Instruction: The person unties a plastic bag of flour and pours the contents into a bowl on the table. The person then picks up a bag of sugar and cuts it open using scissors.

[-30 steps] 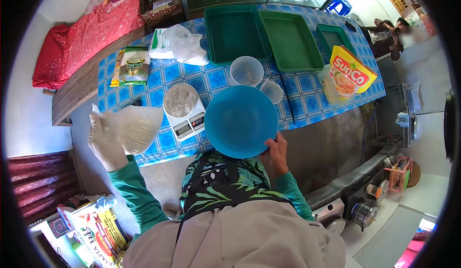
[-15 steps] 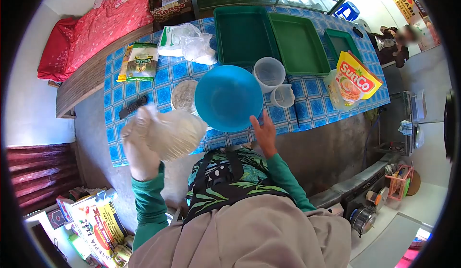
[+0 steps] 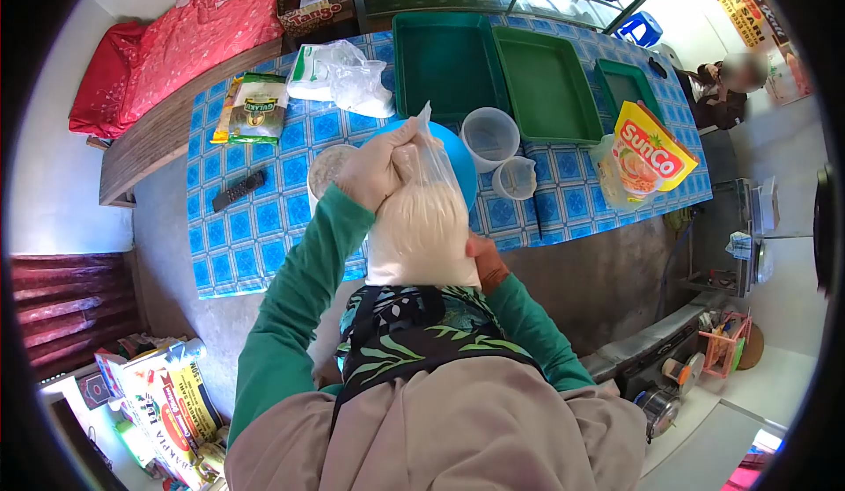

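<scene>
The left hand (image 3: 380, 167) clutched one plastic bag (image 3: 424, 238), since swung rightward before one blue basin (image 3: 464, 164) (the right hand (image 3: 488, 263)'s grip was unclear); three green trays (image 3: 451, 64) lay beyond.

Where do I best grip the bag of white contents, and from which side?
The bag is probably best gripped by its narrow upper part, from the left, where the left hand is; the full lower part spreads wider, so steady it from the right, where the right hand is.
</scene>
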Motion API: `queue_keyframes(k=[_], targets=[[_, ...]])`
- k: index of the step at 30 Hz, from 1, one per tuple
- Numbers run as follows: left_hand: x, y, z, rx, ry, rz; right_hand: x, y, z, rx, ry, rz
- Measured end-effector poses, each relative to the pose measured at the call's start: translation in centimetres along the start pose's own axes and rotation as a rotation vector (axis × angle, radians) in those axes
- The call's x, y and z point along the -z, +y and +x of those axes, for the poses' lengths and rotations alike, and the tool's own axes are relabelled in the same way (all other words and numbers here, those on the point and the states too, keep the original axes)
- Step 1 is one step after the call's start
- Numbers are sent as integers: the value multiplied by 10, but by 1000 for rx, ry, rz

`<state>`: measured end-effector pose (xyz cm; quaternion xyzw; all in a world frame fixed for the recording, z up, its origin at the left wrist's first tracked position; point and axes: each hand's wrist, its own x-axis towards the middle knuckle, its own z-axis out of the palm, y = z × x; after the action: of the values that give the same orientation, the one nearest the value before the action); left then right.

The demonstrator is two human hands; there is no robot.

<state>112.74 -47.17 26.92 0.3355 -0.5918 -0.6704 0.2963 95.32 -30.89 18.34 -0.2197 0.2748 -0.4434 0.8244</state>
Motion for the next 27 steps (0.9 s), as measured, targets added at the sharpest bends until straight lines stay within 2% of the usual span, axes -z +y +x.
queue_keyframes(k=[2,3,5,7,9,11,13,15,17,22,24,27], targets=[[7,-15,7,331,-112,-547,4,8,5,-21,55,119],[13,-23,4,331,-111,-548,5,10,9,-26,68,216],[19,-39,-8,519,76,-527,9,10,13,-34,82,257],[7,-55,-31,443,27,-583,20,17,21,-43,178,435],[4,-75,-44,376,-6,-645,11,3,28,-76,193,447],[5,-92,-47,305,22,-487,11,-6,38,-113,206,454],[-2,-89,-44,286,75,-518,17,-22,42,-183,167,319],[-7,-88,-41,392,156,-559,10,-40,43,-216,151,223],[-13,-89,-41,360,193,-524,-7,-58,43,-257,299,-15],[-17,-90,-40,378,234,-413,1,-64,47,-364,387,-93],[-7,-92,-42,429,118,-953,11,-56,45,-337,313,-65],[-5,-106,-39,374,186,-835,10,-46,43,-264,242,-177]])
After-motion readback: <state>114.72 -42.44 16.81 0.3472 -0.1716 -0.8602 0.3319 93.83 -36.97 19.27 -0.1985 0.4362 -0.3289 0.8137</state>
